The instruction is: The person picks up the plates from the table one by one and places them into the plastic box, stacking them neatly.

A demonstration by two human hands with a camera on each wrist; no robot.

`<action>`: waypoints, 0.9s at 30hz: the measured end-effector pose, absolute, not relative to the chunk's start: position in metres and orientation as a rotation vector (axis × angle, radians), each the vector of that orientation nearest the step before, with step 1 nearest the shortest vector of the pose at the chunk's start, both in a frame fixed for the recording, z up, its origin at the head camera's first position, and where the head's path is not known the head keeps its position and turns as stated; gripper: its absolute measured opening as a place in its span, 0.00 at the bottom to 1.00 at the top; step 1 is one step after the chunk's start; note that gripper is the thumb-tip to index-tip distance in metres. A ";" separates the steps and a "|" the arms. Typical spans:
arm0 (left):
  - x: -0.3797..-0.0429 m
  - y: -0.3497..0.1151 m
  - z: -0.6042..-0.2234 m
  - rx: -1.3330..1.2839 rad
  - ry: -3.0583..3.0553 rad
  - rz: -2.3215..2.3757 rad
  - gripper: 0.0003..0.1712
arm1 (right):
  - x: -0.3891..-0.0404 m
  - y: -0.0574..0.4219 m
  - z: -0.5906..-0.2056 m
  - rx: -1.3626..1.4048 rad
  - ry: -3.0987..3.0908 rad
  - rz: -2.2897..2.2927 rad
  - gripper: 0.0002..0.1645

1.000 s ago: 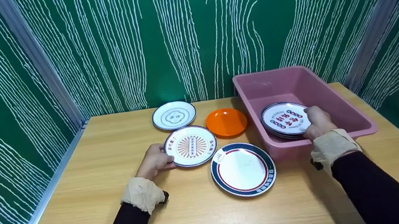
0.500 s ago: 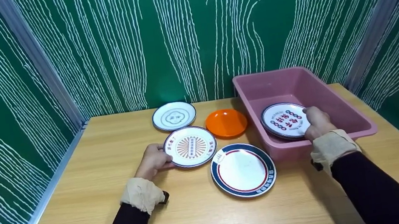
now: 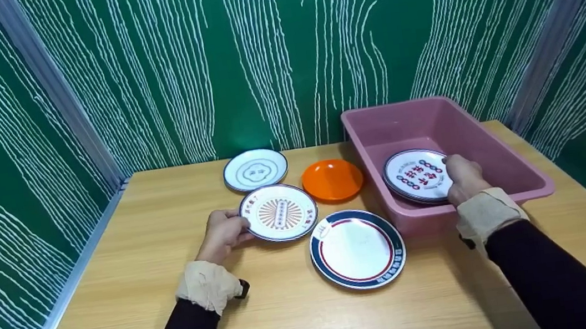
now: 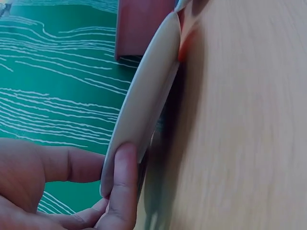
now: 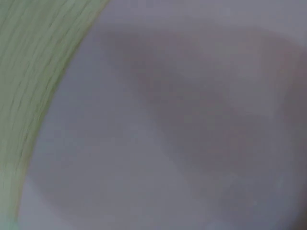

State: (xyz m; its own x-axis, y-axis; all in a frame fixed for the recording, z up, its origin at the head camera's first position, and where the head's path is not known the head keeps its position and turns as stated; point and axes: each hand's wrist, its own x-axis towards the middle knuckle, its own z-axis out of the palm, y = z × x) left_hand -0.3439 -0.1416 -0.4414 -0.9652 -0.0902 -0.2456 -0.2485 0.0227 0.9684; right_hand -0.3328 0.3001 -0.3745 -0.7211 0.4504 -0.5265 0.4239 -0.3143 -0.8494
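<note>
In the head view, my left hand (image 3: pixel 222 236) pinches the left rim of a white plate (image 3: pixel 279 213) with a blue edge and an orange sunburst print. The left wrist view shows that plate's pale underside (image 4: pixel 144 91), with a finger (image 4: pixel 125 177) under it and the thumb side on its rim; a shadow lies on the table beneath. At the right, my right hand (image 3: pixel 466 178) holds the right rim of a white plate with red characters (image 3: pixel 418 176). It lies over other plates inside the pink tub (image 3: pixel 530 180). The right wrist view is mostly blurred pink tub wall (image 5: pixel 120 167).
An orange plate (image 3: pixel 332 180) sits left of the tub. Behind the sunburst plate lies a white plate with a grey-blue flower outline (image 3: pixel 255 170). A larger plate with a dark blue band (image 3: pixel 358 248) lies at the front. Green patterned walls (image 3: pixel 280 60) enclose the wooden table (image 3: pixel 301 320).
The sunburst plate in my left hand has risen very slightly. My right hand and the red-character plate have shifted a little left. The other plates stay where they were.
</note>
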 end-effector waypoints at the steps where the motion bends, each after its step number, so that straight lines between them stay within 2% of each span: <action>1: -0.344 -0.141 -0.440 -0.364 2.150 2.103 0.24 | -0.333 0.300 -0.374 -1.174 -1.858 2.221 0.33; 17: -0.340 -0.139 -0.428 -0.457 2.038 2.262 0.16 | -0.331 0.294 -0.374 -1.004 -2.097 2.125 0.38; 27: -0.339 -0.137 -0.426 -0.462 2.065 2.331 0.16 | -0.329 0.283 -0.373 -0.618 -2.175 2.146 0.25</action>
State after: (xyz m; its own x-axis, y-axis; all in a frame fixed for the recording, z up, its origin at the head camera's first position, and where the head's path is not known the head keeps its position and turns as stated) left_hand -0.3393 -0.1373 -0.4263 -0.9570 -0.1971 -0.2129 -0.1877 -0.1391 0.9723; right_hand -0.3295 0.2835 -0.3727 -0.9210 0.2933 -0.2562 0.2601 -0.0265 -0.9652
